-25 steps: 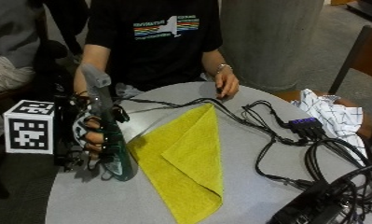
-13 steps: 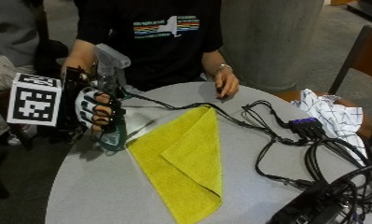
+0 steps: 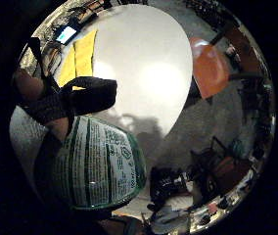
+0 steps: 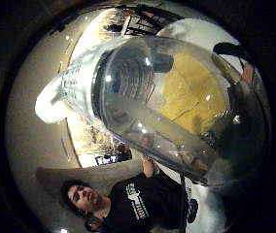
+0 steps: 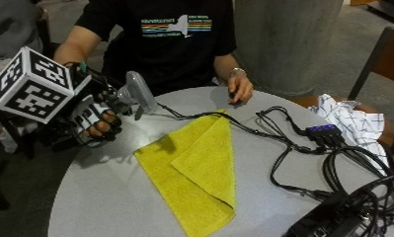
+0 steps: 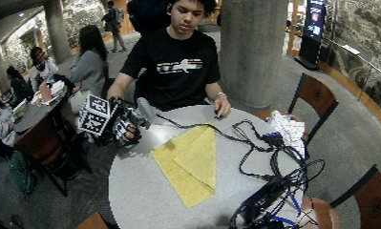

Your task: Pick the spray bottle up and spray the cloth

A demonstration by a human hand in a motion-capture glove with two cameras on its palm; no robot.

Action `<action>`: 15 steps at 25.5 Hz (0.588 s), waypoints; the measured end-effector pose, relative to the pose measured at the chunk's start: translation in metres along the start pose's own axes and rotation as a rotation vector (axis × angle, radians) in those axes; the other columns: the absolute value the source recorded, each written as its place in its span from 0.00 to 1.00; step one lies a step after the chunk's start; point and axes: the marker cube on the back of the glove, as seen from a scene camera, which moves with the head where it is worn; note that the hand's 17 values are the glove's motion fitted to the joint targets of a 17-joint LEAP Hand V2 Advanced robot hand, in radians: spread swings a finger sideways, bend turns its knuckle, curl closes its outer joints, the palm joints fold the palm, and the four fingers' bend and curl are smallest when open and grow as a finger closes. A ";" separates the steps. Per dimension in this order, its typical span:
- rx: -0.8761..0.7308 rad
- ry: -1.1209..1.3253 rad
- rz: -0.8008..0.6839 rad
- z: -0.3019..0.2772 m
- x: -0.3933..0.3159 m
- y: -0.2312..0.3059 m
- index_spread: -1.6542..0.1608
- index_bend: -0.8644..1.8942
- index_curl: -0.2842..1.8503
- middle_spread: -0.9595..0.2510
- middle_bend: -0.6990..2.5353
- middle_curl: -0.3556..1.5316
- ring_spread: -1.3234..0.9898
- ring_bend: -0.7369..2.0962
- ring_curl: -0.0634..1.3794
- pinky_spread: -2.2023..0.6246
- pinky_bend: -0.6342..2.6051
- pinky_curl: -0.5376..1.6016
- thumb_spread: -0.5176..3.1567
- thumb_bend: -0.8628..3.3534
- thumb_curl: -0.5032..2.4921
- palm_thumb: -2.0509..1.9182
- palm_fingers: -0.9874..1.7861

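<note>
My gloved right hand (image 5: pixel 95 121) grips the spray bottle (image 5: pixel 138 95) and holds it in the air over the round table's left edge. The bottle is tilted, its grey trigger head towards the yellow cloth (image 5: pixel 196 168). The cloth lies folded in a long triangle on the table (image 5: pixel 104 197), to the right of the hand. The hand hides most of the bottle's body. Its green label (image 3: pixel 100 166) fills the little finger side palm view, with the cloth (image 3: pixel 80 58) far off. The clear bottle (image 4: pixel 167 116) fills the thumb side view. From farther off, hand (image 6: pixel 123 129), bottle head (image 6: pixel 144 109) and cloth (image 6: pixel 187 162) all show.
The person's bare left hand (image 5: pixel 239 91) rests on the table's far edge. Black cables and a small hub (image 5: pixel 321 131) sprawl over the right side. A white checked cloth (image 5: pixel 351 118) lies on a chair at the right.
The hand has lifted the bottle off the table, carried it up and back towards the person, and tipped it from upright so the head leans towards the cloth.
</note>
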 end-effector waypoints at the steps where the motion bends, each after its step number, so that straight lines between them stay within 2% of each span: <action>1: -0.024 0.029 0.017 0.001 -0.003 -0.002 0.80 0.38 0.36 0.73 0.32 0.45 0.54 0.39 0.33 0.76 0.35 0.41 0.26 0.20 0.38 0.78 0.79; 7: -0.178 0.155 0.094 0.012 -0.015 -0.010 0.80 0.38 0.37 0.73 0.32 0.45 0.54 0.39 0.34 0.76 0.35 0.41 0.26 0.20 0.38 0.78 0.79; 15: -0.258 0.242 0.127 0.029 -0.021 -0.010 0.81 0.38 0.37 0.73 0.32 0.46 0.54 0.39 0.34 0.76 0.35 0.41 0.26 0.20 0.39 0.77 0.79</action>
